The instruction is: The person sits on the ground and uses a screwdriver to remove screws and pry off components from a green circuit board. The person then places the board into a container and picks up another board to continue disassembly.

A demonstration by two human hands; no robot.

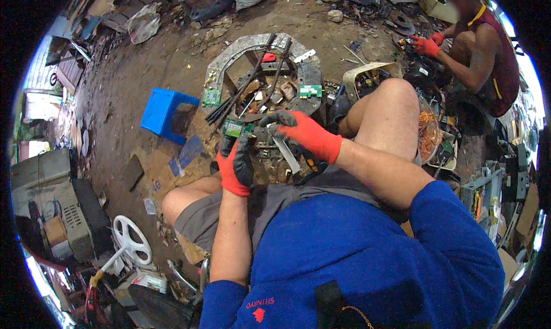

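I am clenching a green circuit board (234, 128) in my left hand (236, 167) over my lap while my right hand (303, 132) is gripping a grey metal tool (285, 153) against it, stripping seemingly underway, more boards waiting in the far ring frame (263, 47).

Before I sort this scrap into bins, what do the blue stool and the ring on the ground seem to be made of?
The blue stool looks like moulded plastic: uniform matte colour, rounded edges. The ring looks like grey cast metal or concrete, dull and rough; the picture leaves it open.
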